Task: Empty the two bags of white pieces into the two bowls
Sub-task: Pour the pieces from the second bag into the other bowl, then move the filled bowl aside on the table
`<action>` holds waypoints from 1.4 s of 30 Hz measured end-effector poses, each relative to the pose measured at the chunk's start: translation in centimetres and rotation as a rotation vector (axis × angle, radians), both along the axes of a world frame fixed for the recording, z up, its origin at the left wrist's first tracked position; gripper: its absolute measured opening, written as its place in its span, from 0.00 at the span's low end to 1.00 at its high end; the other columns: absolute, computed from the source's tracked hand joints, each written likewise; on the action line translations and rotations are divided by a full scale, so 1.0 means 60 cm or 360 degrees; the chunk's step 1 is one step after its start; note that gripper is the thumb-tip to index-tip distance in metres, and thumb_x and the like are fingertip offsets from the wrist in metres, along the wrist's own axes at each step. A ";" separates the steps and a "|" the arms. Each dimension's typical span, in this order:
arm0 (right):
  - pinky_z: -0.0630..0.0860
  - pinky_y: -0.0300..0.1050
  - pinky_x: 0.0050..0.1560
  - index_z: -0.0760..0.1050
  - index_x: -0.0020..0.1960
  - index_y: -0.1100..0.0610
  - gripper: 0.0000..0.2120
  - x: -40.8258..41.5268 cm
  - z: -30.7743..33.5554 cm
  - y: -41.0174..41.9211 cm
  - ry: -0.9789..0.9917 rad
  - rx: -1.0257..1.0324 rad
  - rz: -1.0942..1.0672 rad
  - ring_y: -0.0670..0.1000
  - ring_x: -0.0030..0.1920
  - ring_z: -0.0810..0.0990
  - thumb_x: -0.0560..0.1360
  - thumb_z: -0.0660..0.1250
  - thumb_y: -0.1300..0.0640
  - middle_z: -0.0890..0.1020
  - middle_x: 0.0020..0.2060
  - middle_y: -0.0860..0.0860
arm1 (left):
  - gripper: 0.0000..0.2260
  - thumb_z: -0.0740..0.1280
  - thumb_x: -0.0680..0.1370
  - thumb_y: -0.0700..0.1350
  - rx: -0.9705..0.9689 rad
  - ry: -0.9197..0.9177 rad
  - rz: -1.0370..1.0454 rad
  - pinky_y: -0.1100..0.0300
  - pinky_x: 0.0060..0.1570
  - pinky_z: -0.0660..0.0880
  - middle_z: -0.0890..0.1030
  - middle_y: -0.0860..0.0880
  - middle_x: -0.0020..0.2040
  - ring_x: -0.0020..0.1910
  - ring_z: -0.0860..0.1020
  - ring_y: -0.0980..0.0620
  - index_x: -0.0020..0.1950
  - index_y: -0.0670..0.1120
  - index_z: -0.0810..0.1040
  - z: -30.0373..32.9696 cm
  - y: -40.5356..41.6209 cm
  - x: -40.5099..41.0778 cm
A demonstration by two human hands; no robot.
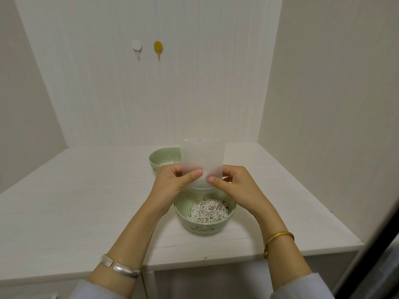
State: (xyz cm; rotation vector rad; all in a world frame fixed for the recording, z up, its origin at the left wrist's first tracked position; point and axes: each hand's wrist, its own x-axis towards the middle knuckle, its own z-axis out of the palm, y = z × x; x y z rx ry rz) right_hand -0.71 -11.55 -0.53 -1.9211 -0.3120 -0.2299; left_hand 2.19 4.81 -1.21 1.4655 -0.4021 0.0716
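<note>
A translucent, frosted plastic bag (202, 157) is held upright above the near pale green ceramic bowl (205, 214), approx. over its far rim. It is pinched at its lower edge by both hands: the left hand (174, 180) is closed on the bag's lower left corner w/ thumb in front and fingers behind; the right hand (232, 186) is closed on the lower right corner in the same way. The bag looks empty; no contents can be made out through the plastic.

A heap of small white stick-shaped pieces (208, 210) is seen lying in the near bowl. A second pale green ceramic bowl (164, 158) stands farther back and to the left, partly hidden behind the bag and left hand; white pieces are visible in it too. Both bowls rest on a white wood-grain tabletop (75, 190).

A silver bangle (117, 266) is worn on the left wrist, a gold coiled bracelet (278, 237) on the right. A white wall hook (136, 48) and a yellow wall hook (158, 49) are fixed side by side on the back panel.
</note>
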 end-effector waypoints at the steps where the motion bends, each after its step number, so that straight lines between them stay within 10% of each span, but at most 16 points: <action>1: 0.75 0.40 0.46 0.81 0.44 0.56 0.04 0.000 0.001 0.000 -0.0006 0.0052 -0.0028 0.46 0.41 0.79 0.73 0.68 0.61 0.82 0.40 0.51 | 0.14 0.71 0.64 0.46 0.0005 0.0008 0.0006 0.65 0.45 0.78 0.85 0.51 0.42 0.43 0.82 0.56 0.48 0.44 0.82 -0.001 -0.001 0.001; 12: 0.68 0.34 0.20 0.73 0.44 0.63 0.04 0.021 -0.024 -0.043 0.0342 0.0888 -0.0670 0.44 0.18 0.74 0.74 0.60 0.68 0.78 0.35 0.57 | 0.10 0.64 0.75 0.43 0.0428 0.0271 0.0150 0.58 0.54 0.70 0.79 0.52 0.49 0.50 0.76 0.54 0.55 0.49 0.78 -0.018 0.028 0.002; 19: 0.63 0.34 0.18 0.71 0.50 0.63 0.09 0.033 -0.068 -0.061 0.0488 0.0227 -0.0882 0.47 0.16 0.71 0.70 0.60 0.65 0.80 0.31 0.54 | 0.18 0.52 0.72 0.36 0.0574 0.0555 0.0029 0.62 0.37 0.72 0.80 0.48 0.42 0.38 0.75 0.53 0.50 0.47 0.80 -0.022 0.030 -0.010; 28: 0.60 0.40 0.29 0.60 0.32 0.56 0.11 0.028 -0.072 -0.058 0.0614 -0.0499 -0.0984 0.57 0.32 0.70 0.70 0.59 0.61 0.69 0.29 0.52 | 0.19 0.58 0.65 0.45 0.0507 0.0900 -0.0237 0.56 0.33 0.79 0.78 0.42 0.39 0.32 0.78 0.46 0.52 0.38 0.76 -0.033 0.046 -0.021; 42: 0.64 0.42 0.37 0.70 0.55 0.61 0.11 0.014 -0.058 -0.043 0.0513 -0.0695 -0.1149 0.53 0.41 0.69 0.74 0.57 0.61 0.75 0.49 0.56 | 0.29 0.56 0.63 0.36 -0.0551 0.1140 -0.0469 0.40 0.39 0.80 0.74 0.33 0.62 0.42 0.82 0.34 0.65 0.42 0.68 -0.042 0.024 -0.044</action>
